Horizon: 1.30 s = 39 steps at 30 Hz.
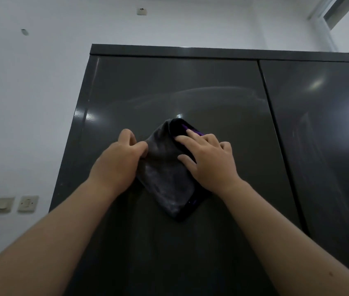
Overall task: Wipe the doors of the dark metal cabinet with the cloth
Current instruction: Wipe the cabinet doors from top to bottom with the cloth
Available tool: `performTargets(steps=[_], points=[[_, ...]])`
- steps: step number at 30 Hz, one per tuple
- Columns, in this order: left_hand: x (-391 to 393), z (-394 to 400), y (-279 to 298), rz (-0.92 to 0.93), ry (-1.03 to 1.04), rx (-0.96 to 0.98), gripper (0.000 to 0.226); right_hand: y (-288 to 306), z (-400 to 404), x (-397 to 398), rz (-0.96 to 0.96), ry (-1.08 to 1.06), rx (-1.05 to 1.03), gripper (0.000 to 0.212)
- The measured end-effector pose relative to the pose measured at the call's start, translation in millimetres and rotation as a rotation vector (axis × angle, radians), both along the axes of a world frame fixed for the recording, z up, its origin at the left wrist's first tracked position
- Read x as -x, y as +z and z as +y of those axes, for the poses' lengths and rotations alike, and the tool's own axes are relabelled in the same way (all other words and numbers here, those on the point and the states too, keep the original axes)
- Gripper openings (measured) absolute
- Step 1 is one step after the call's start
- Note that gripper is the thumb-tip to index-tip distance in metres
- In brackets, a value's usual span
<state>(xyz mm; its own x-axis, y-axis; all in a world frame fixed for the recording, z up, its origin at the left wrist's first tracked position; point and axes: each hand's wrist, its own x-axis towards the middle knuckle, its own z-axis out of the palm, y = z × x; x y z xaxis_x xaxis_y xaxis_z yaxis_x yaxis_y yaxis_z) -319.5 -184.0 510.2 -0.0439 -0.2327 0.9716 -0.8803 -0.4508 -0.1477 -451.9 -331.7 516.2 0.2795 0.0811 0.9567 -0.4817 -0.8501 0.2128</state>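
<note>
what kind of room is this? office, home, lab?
Probably an office or utility room, though I can't be sure: a tall dark metal two-door cabinet stands against a bare white painted wall carrying beige wall switch plates, with a window frame at top right.

No readable text, label, brand, number or sign shows on anything in view.

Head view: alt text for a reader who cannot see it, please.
Both hands hold a grey cloth against the left door of a dark metal cabinet; the left hand pinches its edge, the right hand presses it flat.
</note>
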Motion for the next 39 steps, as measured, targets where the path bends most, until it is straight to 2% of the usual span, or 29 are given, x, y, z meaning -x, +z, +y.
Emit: performTargets(steps=[3,4,6,9,12,15,18,25,32,36,39], points=[[19,-11,-3,-0.038,0.167,0.072,0.019,-4,3,-6,-0.022,-0.018,0.004,0.047],[28,-18,-7,-0.066,0.154,0.097,0.022,-4,3,-6,-0.024,-0.009,-0.007,0.046],[45,-34,-17,-0.104,0.002,0.101,0.03,-3,4,-6,-0.013,0.014,-0.025,0.044],[54,-58,-28,0.006,-0.16,0.056,0.049,0,6,-3,-0.013,0.097,-0.054,0.039],[44,-72,-34,0.109,-0.116,0.048,0.065,0,6,5,-0.049,0.263,-0.068,0.038],[28,-77,-46,0.059,-0.041,0.023,0.071,-5,3,11,-0.097,0.441,-0.038,0.038],[14,-71,-59,0.014,-0.029,0.052,0.071,-14,-1,12,-0.114,0.512,0.024,0.037],[-12,-41,-41,-0.044,0.022,0.014,0.084,-21,9,0,-0.184,0.506,0.08,0.03],[-19,-22,3,0.165,-0.024,0.074,0.106,-15,4,-3,-0.282,0.341,0.019,0.028],[-4,-40,8,0.221,0.01,0.097,0.1,-13,-3,-6,-0.313,0.24,-0.049,0.032],[-9,-44,3,0.154,0.004,0.09,0.094,-10,-9,-8,-0.28,0.161,-0.106,0.04]])
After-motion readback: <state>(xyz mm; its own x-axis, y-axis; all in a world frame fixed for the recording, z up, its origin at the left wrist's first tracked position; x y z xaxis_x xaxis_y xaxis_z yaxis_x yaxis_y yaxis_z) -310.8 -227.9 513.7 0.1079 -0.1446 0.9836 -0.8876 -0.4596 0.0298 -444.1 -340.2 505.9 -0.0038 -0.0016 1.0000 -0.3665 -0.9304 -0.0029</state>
